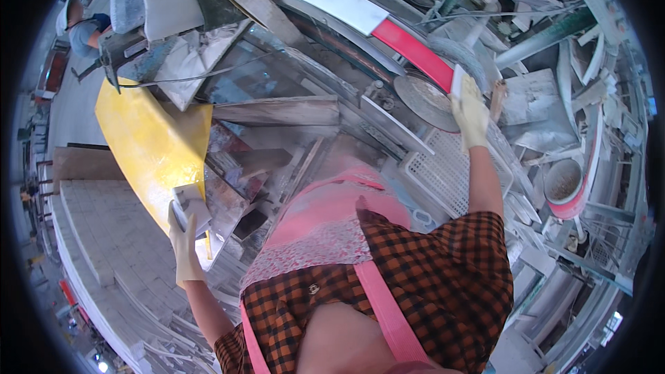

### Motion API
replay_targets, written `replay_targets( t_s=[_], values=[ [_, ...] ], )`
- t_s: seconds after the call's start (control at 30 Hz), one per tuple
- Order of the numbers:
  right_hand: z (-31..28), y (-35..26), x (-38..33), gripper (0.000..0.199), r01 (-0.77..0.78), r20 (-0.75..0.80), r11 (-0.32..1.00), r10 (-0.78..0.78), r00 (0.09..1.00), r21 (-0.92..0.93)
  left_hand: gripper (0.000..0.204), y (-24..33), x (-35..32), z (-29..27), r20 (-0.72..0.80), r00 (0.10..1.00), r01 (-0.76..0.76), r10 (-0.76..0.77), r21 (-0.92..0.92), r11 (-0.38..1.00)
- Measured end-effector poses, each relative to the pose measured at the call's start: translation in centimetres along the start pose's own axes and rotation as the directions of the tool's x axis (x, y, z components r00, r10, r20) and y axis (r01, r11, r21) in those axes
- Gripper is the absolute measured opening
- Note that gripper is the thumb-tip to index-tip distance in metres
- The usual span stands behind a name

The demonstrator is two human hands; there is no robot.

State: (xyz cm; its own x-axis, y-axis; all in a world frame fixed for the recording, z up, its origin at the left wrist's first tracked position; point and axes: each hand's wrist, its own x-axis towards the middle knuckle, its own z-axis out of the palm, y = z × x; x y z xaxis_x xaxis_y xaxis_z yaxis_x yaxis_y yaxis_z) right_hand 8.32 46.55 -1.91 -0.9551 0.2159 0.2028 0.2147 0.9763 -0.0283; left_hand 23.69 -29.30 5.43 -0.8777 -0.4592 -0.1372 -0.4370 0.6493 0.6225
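Observation:
My left hand [183, 246], in a pale glove, grips a small grey-white tile [197, 209] over the lower end of a yellow sheet [149, 145]. Wet shine shows on that sheet. Out to the right, my gloved right hand [472, 116] is closed on a thin white tile [457, 83], held on edge. This tile stands at the lower end of a long red strip [415, 52]; whether they touch I cannot tell. Beyond the red lies a white strip [336, 1] in line with it. A round grey disc [424, 100] sits just left of my right hand.
A white perforated crate [440, 173] is below the disc. A bucket with a pink-red band [563, 183] stands at the right. Boards and slabs [277, 112] crowd the middle. Stacked pale blocks [90, 218] lie at the left. Another person [84, 31] is at the far left.

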Motion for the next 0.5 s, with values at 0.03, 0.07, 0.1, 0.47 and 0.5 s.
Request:
replay_targets(
  t_s=[0.03, 0.07, 0.1, 0.47, 0.5],
  values=[
    [-0.7, -0.1, 0.9, 0.057, -0.073, 0.087, 0.997, 0.073, 0.994, -0.003, 0.08, -0.1, 0.1, 0.0, -0.02, 1.0, 0.008, -0.007, 0.047, 0.999],
    [-2.0, 0.5, 2.1, 0.054, -0.176, 0.24, 0.983, 0.183, 0.953, -0.047, 0.08, -0.2, 0.0, 0.0, -0.009, 0.999, 0.042, -0.042, 0.005, 0.999],
    [-3.2, 0.5, 3.2, 0.052, -0.239, 0.323, 0.967, 0.255, 0.911, -0.089, 0.08, -0.3, 0.0, 0.0, 0.004, 0.999, 0.036, -0.036, -0.014, 0.999],
    [-2.5, -15.2, 16.4, 0.04, 0.338, -0.185, 0.913, -0.3, 0.936, 0.23, 0.079, -0.4, -0.4, 0.3, -0.006, 0.999, 0.05, -0.051, -0.086, 0.995],
    [-1.8, -17.1, 17.7, 0.04, 0.379, -0.194, 0.902, -0.342, 0.919, 0.207, 0.079, -0.2, -0.5, 0.3, -0.009, 0.997, 0.074, -0.075, -0.105, 0.992]
  ],
)
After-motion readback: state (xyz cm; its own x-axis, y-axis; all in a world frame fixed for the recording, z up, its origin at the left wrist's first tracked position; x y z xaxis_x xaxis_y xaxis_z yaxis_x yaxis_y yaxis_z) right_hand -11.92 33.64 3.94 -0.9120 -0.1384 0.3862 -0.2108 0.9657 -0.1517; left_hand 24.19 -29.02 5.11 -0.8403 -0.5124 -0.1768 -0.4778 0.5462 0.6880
